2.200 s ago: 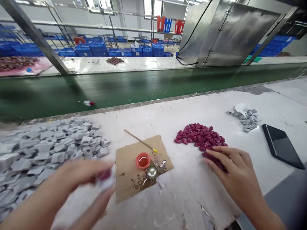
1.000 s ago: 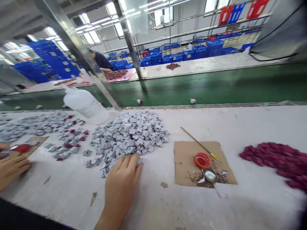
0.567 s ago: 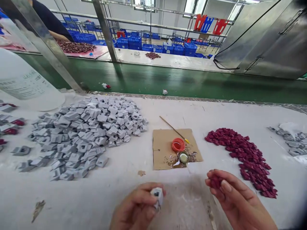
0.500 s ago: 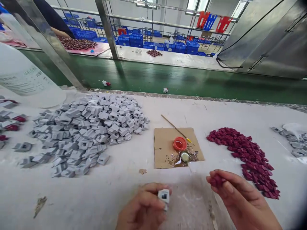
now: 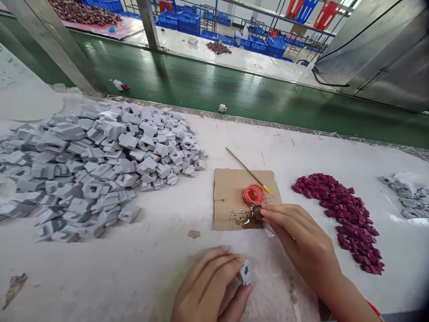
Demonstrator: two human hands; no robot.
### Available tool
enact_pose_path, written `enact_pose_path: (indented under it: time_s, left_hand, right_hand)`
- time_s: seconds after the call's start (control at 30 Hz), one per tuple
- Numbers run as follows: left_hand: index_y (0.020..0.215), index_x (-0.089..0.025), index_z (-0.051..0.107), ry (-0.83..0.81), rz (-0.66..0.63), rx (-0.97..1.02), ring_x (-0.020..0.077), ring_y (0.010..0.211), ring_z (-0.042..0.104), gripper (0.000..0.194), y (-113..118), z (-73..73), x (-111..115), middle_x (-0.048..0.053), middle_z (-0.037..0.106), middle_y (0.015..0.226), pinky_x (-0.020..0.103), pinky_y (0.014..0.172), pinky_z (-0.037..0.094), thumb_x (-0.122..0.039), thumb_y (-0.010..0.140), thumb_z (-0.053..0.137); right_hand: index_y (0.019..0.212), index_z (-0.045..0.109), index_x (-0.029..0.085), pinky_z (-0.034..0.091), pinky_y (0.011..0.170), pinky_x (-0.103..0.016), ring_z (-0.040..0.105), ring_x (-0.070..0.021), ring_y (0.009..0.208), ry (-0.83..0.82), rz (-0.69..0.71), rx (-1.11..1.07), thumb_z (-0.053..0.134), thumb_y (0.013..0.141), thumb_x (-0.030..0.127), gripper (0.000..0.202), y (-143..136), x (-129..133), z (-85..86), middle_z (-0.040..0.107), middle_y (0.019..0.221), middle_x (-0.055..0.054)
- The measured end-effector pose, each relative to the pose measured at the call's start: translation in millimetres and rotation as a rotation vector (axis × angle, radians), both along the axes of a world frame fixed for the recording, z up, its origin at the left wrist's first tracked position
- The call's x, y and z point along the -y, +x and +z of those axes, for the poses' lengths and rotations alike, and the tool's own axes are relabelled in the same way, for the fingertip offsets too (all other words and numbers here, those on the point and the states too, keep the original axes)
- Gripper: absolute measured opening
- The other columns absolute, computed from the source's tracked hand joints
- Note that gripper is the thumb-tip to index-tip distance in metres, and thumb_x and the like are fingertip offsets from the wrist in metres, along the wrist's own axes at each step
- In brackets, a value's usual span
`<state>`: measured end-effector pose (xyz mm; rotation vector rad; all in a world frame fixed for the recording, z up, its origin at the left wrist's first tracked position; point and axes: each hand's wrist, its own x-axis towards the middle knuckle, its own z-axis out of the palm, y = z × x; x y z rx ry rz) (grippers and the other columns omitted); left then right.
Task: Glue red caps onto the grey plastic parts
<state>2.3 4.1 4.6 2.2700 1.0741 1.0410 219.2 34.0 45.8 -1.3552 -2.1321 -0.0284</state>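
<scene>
My left hand (image 5: 212, 284) pinches a small grey plastic block (image 5: 245, 272) with a square hole, low at the centre. My right hand (image 5: 295, 228) reaches over a piece of cardboard (image 5: 223, 183), its fingertips closed at a small bottle cap (image 5: 258, 213). The maroon piece seen in these fingers earlier is hidden behind them now. Beside the cap stands a red round lid (image 5: 254, 195) with liquid in it. A thin brush (image 5: 246, 169) with a yellow end rests across the cardboard, where liquid is spilled around the cap.
A large heap of grey blocks (image 5: 100, 156) lies left, a band of maroon pieces (image 5: 338, 214) right. More grey parts (image 5: 405, 197) lie at the far right. A green conveyor belt (image 5: 174, 85) crosses behind the table, carrying two assembled parts. A metal post (image 5: 50, 44) rises at left.
My right hand has moved left and forward from near the maroon pieces to the bottle cap. My left hand has turned the grey block and shifted slightly right. The view has tilted down.
</scene>
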Motion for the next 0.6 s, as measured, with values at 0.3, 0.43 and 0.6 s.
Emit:
enact_pose_path:
  time_s: [0.3, 0.43, 0.6]
  left_hand:
    - [0.108, -0.017, 0.063, -0.072, -0.054, 0.034, 0.0165, 0.108, 0.065, 0.024, -5, 2.5, -5, 0.000, 0.076, 0.097, 0.023, 0.098, 0.053, -0.020, 0.084, 0.068]
    - [0.108, -0.016, 0.064, -0.083, -0.036, 0.053, 0.0176, 0.108, 0.065, 0.021, -4, 2.6, -4, 0.001, 0.076, 0.099, 0.025, 0.096, 0.055, -0.021, 0.087, 0.065]
    - [0.107, -0.016, 0.064, -0.090, -0.020, 0.083, 0.0170, 0.105, 0.065, 0.020, -3, 4.0, -1, 0.002, 0.076, 0.098, 0.025, 0.097, 0.054, -0.020, 0.088, 0.064]
  right_hand:
    - [0.114, 0.059, 0.018, 0.053, 0.093, -0.020, 0.063, -0.0139, 0.108, -0.229, 0.104, -0.157, 0.053, 0.094, 0.008, 0.023, -7, 44, 11.0, 0.065, 0.115, -0.006]
    - [0.112, 0.060, 0.017, 0.056, 0.090, -0.022, 0.066, -0.0159, 0.104, -0.235, 0.122, -0.191, 0.054, 0.093, 0.008, 0.022, -14, 65, 0.7, 0.068, 0.110, -0.008]
    - [0.112, 0.061, 0.015, 0.056, 0.091, -0.023, 0.065, -0.0162, 0.105, -0.235, 0.113, -0.183, 0.054, 0.093, 0.008, 0.021, -18, 70, -9.5, 0.068, 0.108, -0.009]
